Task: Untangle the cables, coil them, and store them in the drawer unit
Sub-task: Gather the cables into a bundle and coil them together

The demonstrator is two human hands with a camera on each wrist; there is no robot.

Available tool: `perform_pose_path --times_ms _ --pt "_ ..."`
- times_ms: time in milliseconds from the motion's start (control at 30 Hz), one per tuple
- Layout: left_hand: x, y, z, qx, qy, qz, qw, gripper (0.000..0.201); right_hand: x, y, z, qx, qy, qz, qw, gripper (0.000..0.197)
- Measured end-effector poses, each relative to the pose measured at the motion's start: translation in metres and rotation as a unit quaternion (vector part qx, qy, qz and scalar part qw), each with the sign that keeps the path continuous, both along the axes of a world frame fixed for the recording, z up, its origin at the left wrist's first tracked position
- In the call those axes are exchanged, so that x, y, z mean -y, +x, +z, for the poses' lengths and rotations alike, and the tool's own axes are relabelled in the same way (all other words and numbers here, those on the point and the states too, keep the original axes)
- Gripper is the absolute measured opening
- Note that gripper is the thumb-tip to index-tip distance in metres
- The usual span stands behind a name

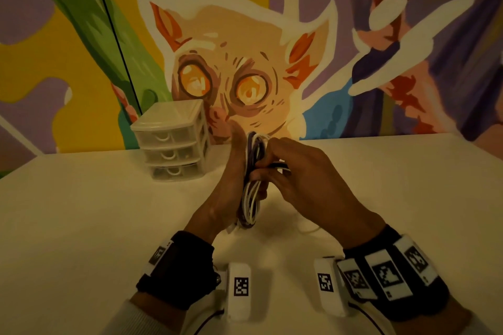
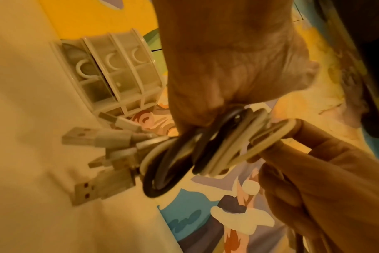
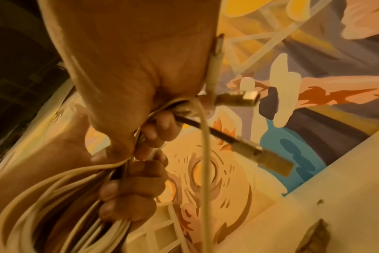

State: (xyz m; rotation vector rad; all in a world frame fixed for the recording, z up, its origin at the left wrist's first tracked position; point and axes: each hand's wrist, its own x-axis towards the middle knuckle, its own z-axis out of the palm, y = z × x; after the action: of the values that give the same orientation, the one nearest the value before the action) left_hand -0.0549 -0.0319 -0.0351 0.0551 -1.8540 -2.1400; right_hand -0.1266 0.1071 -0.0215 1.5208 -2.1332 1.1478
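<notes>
Above the pale tabletop [image 1: 81, 226], head view: both hands meet around one bundle of white and dark USB cables [image 1: 251, 198], looped into a long upright coil. Left hand [image 1: 231, 179] has its fingers wrapped round the coil's middle, likely as the anchor so the loops don't spring apart. Right hand [image 1: 307, 179] pinches strands near the top, probably feeding or tucking a loose end. The small translucent three-drawer plastic unit [image 1: 171, 141] stands on the table just behind and left of the hands, against the painted mural wall [image 1: 245, 62]; all drawers look closed. So cables are in hand, not stored yet.

Left wrist view: the left hand [image 2: 227, 68] clamps the loops [image 2: 184, 154] from above, dark and white strands side by side. Several white USB plugs [image 2: 97, 137] stick out toward the drawer unit [image 2: 110, 68] (ends kept together, I'd guess for tidy coiling). The right hand's fingers [image 2: 314, 154] grip the far side of the loops.

Right wrist view: the right hand [image 3: 130, 68] is closed on cable strands, with white loops [image 3: 43, 205] hanging lower left. The left hand's fingers [image 3: 132, 196] curl round the same bundle. A dark cable's plug [image 3: 268, 159] and another plug [image 3: 238, 97] jut free, and one white strand [image 3: 206, 171] drops straight down (still loose, needs wrapping in). The coil seems near done; opening a drawer comes next.
</notes>
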Motion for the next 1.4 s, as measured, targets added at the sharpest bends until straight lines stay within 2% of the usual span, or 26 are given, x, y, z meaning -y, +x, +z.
perform_pose_path --times_ms 67,133,200,267,400,500,567,667,733,800,900,1200,1233,1300,1333,1400 --pt "0.002 0.0 -0.003 0.006 -0.052 -0.013 0.999 0.044 -0.002 -0.003 -0.001 -0.01 -0.002 -0.024 1.0 0.016" --pt "0.005 0.002 -0.002 0.008 -0.102 -0.036 0.994 0.029 -0.005 -0.003 0.0 0.024 -0.003 -0.021 0.999 0.022" --pt "0.009 0.006 -0.001 0.007 -0.131 -0.073 0.989 0.038 -0.008 -0.004 0.004 0.082 0.002 -0.014 0.997 0.02" --pt "0.013 0.009 0.001 0.012 -0.171 -0.099 0.98 0.046 -0.01 -0.004 0.006 0.12 0.016 -0.018 0.992 0.03" --pt "0.02 0.013 0.002 0.039 -0.216 -0.145 0.965 0.038 -0.011 -0.006 0.009 0.184 0.034 -0.03 0.982 0.045" --pt "0.021 0.014 0.001 0.053 -0.243 -0.142 0.958 0.034 -0.019 -0.011 0.017 0.227 0.054 -0.034 0.972 0.047" --pt "0.017 0.014 0.001 0.052 -0.245 -0.132 0.959 0.034 -0.025 -0.014 0.02 0.219 0.087 -0.013 0.972 0.044" --pt "0.019 0.014 0.0 0.044 -0.191 -0.103 0.975 0.033 -0.034 -0.018 0.019 0.193 0.15 0.043 0.969 0.038" --pt "0.024 0.013 -0.001 0.039 -0.168 -0.076 0.982 0.023 -0.036 -0.019 0.019 0.152 0.182 0.046 0.97 0.03" --pt "0.027 0.01 -0.003 0.045 -0.148 -0.046 0.987 0.025 -0.031 -0.021 0.017 0.097 0.152 0.03 0.983 0.02" --pt "0.025 0.006 -0.006 0.06 -0.119 -0.044 0.99 0.038 -0.022 -0.022 0.011 -0.016 0.108 0.004 0.994 0.021" --pt "0.022 0.008 -0.001 0.069 -0.155 -0.058 0.984 0.045 -0.011 -0.016 0.003 -0.205 0.057 0.02 0.977 0.022" --pt "0.02 0.008 -0.001 0.071 -0.16 -0.06 0.983 0.048 -0.01 -0.017 0.002 -0.209 0.043 0.031 0.976 0.024" --pt "0.017 0.008 -0.002 0.069 -0.134 -0.076 0.986 0.047 -0.008 -0.02 0.0 -0.154 0.035 0.071 0.985 0.024" --pt "0.015 0.007 -0.002 0.066 -0.113 -0.086 0.988 0.042 -0.008 -0.021 0.003 -0.121 0.042 0.065 0.99 0.023" --pt "0.013 0.005 -0.004 0.06 -0.095 -0.097 0.989 0.031 -0.01 -0.02 0.007 -0.096 0.076 -0.022 0.992 0.026"
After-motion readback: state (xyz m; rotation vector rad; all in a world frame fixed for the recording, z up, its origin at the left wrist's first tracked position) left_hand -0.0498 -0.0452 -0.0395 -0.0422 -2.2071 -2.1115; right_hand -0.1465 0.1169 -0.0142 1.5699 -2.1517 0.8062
